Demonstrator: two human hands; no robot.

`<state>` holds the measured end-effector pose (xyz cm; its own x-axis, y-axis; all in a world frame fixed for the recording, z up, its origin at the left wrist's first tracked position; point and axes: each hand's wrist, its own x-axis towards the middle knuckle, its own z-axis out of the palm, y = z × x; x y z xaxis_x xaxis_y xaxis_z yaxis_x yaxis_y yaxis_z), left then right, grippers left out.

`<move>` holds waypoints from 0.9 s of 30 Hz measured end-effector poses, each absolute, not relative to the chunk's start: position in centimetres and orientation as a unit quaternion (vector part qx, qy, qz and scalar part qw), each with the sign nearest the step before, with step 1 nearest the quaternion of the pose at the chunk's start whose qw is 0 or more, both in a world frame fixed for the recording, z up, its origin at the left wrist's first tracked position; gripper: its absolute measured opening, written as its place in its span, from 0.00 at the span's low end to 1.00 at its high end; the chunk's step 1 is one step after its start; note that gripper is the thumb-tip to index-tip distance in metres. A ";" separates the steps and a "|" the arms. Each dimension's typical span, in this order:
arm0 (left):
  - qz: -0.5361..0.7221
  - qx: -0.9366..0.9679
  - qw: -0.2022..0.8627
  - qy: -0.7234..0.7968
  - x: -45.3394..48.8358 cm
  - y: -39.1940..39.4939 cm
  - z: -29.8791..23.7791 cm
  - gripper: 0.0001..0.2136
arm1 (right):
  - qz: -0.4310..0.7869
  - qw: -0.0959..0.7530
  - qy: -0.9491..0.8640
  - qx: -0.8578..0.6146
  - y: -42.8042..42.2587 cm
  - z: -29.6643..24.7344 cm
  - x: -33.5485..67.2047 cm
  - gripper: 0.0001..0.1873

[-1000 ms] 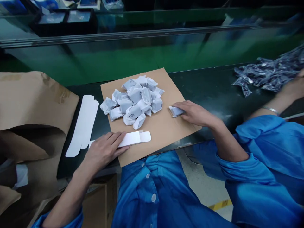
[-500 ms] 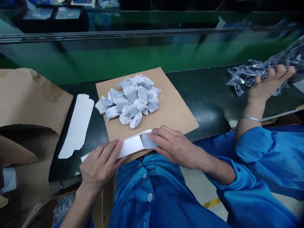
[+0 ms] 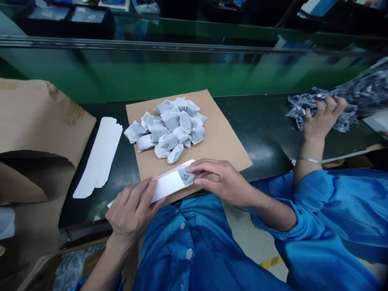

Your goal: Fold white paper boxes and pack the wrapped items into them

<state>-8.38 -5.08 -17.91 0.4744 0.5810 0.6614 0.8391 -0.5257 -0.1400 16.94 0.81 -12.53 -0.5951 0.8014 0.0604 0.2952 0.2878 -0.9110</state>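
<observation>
My left hand (image 3: 131,208) grips a slim white carton (image 3: 166,186) lifted just above the near edge of a brown cardboard sheet (image 3: 222,141). My right hand (image 3: 220,180) pinches a small grey wrapped packet (image 3: 185,177) at the carton's open end, partly inside it. A heap of several similar white-wrapped packets (image 3: 169,129) lies on the cardboard beyond. A stack of flat white carton blanks (image 3: 98,155) rests on the dark bench to the left.
A co-worker's hand (image 3: 319,119) with a bracelet rests on a pile of dark plastic bags (image 3: 348,101) at the right. Brown paper (image 3: 36,121) covers the left side. A green conveyor belt (image 3: 151,76) runs behind the bench.
My right hand carried a packet from the cardboard to the carton's open end and pushed it in. My left hand lifted the carton off the sheet. The co-worker's hand settled on the bags.
</observation>
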 end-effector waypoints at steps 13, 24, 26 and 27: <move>-0.290 -0.837 0.169 -0.432 -7.5 -4.5 -18.3 0.23 | 0.404 0.278 -0.774 -0.401 1.5 -13.1 16.6 0.05; -0.271 -0.798 0.230 -0.486 -4.9 -4.0 -18.2 0.21 | 0.448 0.278 -0.722 -0.449 -0.2 -14.1 15.3 0.19; -0.278 -0.785 0.215 -0.511 -3.3 -3.7 -17.7 0.20 | 0.404 0.323 -0.699 -0.493 0.3 -14.6 15.0 0.16; -0.282 -0.785 0.198 -0.514 -2.7 -3.5 -17.4 0.21 | 0.401 0.341 -0.684 -0.505 0.9 -14.7 15.3 0.13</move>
